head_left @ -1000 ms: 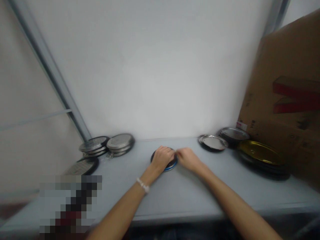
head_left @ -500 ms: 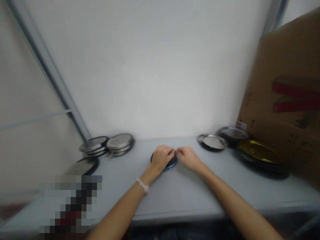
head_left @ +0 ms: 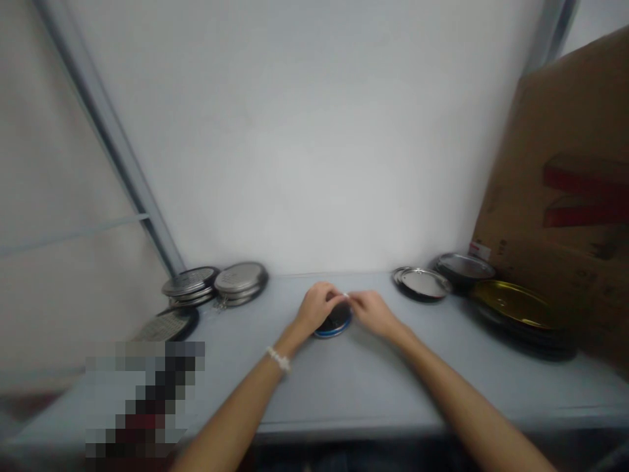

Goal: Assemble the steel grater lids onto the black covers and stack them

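Both hands have drawn back across the blue-rimmed round tin (head_left: 333,332) on the counter (head_left: 373,387), baring more of it: the left hand (head_left: 314,308) and right hand (head_left: 374,313) curl with fingertips meeting above it (any grip, I cannot tell).

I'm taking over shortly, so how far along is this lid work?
Done, it seems: perforated metal lids stacked at the shelf's left, plain silver lids and a gold-lined stack at right. In hand: a blue-rimmed dark lid under the left hand, right hand at its edge. Remaining: unclear; nothing else is being handled.
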A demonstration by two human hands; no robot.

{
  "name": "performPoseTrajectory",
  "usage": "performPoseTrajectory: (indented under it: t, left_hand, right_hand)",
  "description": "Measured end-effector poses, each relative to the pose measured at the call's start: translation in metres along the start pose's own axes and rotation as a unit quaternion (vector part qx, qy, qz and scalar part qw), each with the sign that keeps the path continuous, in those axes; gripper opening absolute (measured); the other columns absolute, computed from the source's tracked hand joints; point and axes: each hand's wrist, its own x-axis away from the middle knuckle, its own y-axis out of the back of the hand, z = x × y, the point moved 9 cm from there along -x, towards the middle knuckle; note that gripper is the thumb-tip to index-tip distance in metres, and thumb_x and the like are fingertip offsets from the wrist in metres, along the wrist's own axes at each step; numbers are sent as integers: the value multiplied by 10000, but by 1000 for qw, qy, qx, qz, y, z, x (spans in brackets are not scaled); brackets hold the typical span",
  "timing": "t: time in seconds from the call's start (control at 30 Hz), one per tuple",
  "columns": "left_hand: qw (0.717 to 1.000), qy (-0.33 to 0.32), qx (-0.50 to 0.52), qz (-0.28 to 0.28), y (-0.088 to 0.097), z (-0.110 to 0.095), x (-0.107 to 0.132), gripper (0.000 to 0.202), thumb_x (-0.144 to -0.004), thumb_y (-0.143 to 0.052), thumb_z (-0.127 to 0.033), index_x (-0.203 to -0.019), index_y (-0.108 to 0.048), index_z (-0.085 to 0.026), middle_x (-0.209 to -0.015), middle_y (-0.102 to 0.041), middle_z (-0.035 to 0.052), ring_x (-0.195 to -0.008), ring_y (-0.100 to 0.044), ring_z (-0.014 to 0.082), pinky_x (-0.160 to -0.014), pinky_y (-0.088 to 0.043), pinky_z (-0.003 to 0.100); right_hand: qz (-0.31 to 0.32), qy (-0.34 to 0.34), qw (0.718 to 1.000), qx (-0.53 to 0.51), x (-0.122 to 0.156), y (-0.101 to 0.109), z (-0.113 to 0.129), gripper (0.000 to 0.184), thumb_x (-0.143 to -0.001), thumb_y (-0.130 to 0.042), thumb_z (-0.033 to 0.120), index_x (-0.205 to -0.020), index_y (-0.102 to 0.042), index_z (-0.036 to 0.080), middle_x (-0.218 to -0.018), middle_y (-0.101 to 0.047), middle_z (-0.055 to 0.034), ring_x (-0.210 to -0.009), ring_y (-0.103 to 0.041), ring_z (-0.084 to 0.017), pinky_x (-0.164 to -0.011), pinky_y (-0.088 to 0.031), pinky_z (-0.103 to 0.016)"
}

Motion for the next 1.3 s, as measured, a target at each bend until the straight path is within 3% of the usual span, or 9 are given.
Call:
performPoseTrajectory:
  t: [0.2, 0.43, 0.63, 0.83, 1.07, 1.3]
  left_hand:
    - [994, -1, 103, 35, -1, -2, -3, 117, -876, -665, -252, -798, -717, -181, -857, -738, 34, -814, -659, 178, -777, -482, 268]
    - [1000, 2, -7, 11, 1, -1, -1, 190, -897, -666, -321, -791, -731, -177, -830, -743, 48, -800, -657, 202, -780, -471, 301]
    - [998, -26, 43, 42, -3, -9, -1, 161, -914, -611, -221, -811, -729, -190, -905, -757, 40, -875, -674, 190, -853, -480, 287]
    - [1000, 3, -15, 14, 0, -1, 0, 174, -908, -644, -291, -801, -734, -186, -847, -750, 49, -814, -668, 205, -794, -486, 304]
    - [996, -36, 65, 42, -2, -8, -3, 144, -878, -619, -153, -816, -743, -195, -981, -767, 43, -935, -683, 189, -907, -484, 295]
    - [999, -2, 22, 27, 0, -4, -1, 164, -896, -601, -206, -849, -758, -196, -906, -771, 49, -872, -684, 203, -857, -494, 312]
  right_hand:
    - [-55, -17, 998, 14, 0, 11, 0, 314, -975, -452, 219, -810, -716, 177, -783, -740, -61, -677, -587, -165, -639, -329, -249]
    - [-14, -11, 1000, 25, 1, 2, 0, 285, -954, -471, 185, -801, -711, 185, -770, -738, -48, -671, -597, -160, -634, -337, -241]
    - [-37, -36, 998, 40, 0, 5, -7, 306, -970, -452, 210, -829, -721, 180, -798, -750, -75, -701, -616, -177, -646, -338, -254]
    - [-11, -14, 1000, 22, 0, -2, -2, 305, -964, -456, 210, -844, -735, 189, -808, -759, -57, -694, -630, -166, -643, -357, -241]
    - [-43, -24, 998, 30, -1, 5, -9, 318, -980, -449, 240, -830, -724, 184, -791, -750, -65, -685, -613, -169, -648, -347, -249]
    - [-17, -2, 999, 31, 1, 1, 0, 300, -977, -457, 227, -834, -718, 190, -778, -743, -46, -674, -613, -163, -631, -338, -242]
